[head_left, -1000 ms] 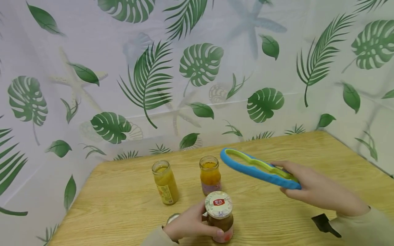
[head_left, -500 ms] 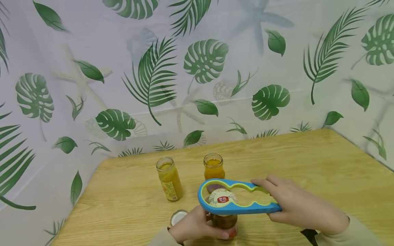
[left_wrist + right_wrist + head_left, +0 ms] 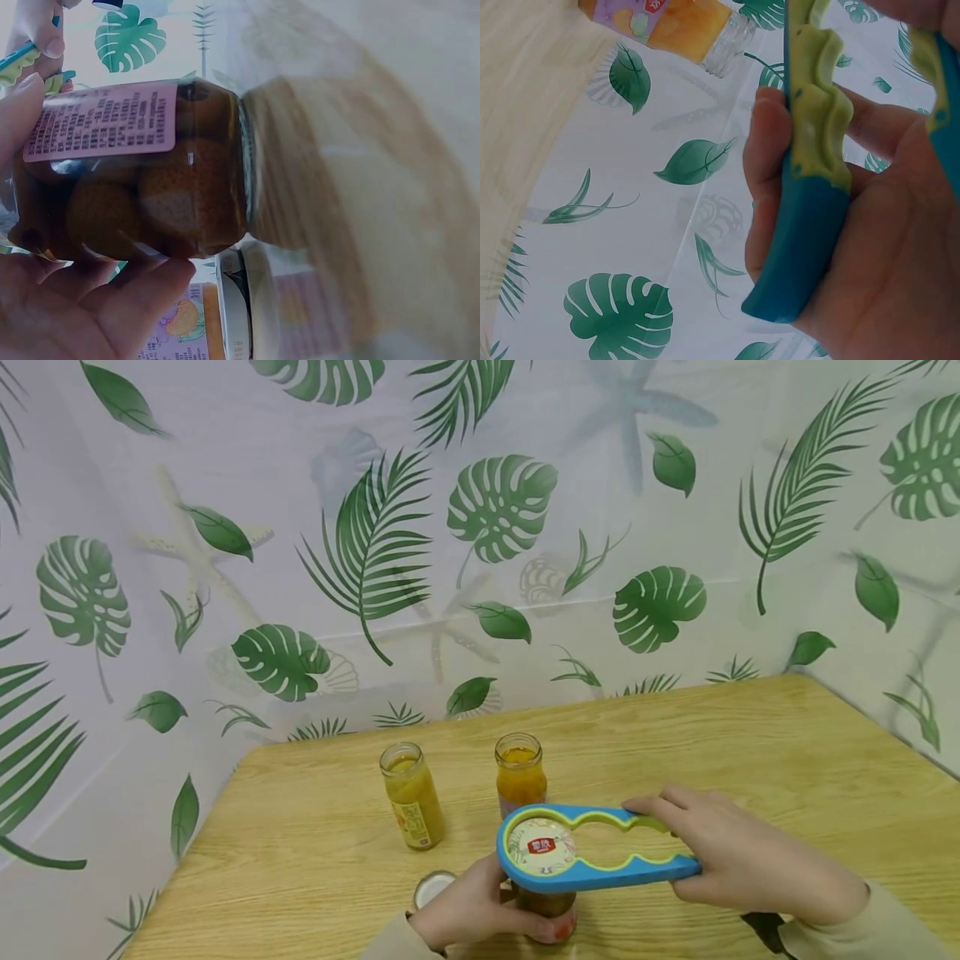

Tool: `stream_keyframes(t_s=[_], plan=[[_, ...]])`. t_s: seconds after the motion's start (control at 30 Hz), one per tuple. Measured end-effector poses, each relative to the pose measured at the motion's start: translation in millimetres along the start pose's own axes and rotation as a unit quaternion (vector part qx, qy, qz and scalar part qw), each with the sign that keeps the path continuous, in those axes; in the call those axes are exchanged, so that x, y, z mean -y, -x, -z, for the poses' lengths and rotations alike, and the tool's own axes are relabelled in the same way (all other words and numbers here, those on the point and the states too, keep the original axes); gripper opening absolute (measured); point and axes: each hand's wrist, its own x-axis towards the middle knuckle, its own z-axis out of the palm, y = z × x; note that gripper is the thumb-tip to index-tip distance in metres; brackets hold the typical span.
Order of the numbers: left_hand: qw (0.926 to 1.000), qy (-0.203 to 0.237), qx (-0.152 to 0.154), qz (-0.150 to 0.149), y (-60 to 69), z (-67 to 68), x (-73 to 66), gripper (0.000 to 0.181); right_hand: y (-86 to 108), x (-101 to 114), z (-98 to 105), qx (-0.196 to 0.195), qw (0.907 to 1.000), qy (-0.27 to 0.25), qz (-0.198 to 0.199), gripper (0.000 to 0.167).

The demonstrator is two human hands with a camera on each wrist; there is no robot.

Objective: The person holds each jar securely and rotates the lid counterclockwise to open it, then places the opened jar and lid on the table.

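My left hand [image 3: 480,906] grips a dark jar [image 3: 142,187] with a pink label and brown round pieces inside. The jar stands on the table, its pale printed lid [image 3: 542,847] on top. Around that lid sits the largest loop of a blue and yellow-green jar opener [image 3: 600,883], lying roughly level. My right hand [image 3: 750,852] holds the opener's other end, fingers and thumb wrapped round its handle, as the right wrist view [image 3: 817,225] also shows. The left hand hides part of the jar in the head view.
Behind the dark jar stands a lidless jar of orange fruit [image 3: 521,777]. Further left is an uncapped jar of yellow contents [image 3: 412,802]. A loose lid [image 3: 433,887] lies beside my left hand on the wooden table [image 3: 300,827]. A leaf-printed cloth [image 3: 375,677] hangs behind.
My right hand has brought the jar opener left and down, from above the table onto the dark jar's lid, and the loop now surrounds it. My left hand keeps its grip on the jar.
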Motion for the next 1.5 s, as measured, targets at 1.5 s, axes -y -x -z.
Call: stream_keyframes(t_s=[1.5], plan=[[0.9984,0.037,0.003,-0.042,1.4,2.9,-3.4,0.063,-8.4,1.1,-5.2,-0.058,0.9955,0.049,0.058,0.040]])
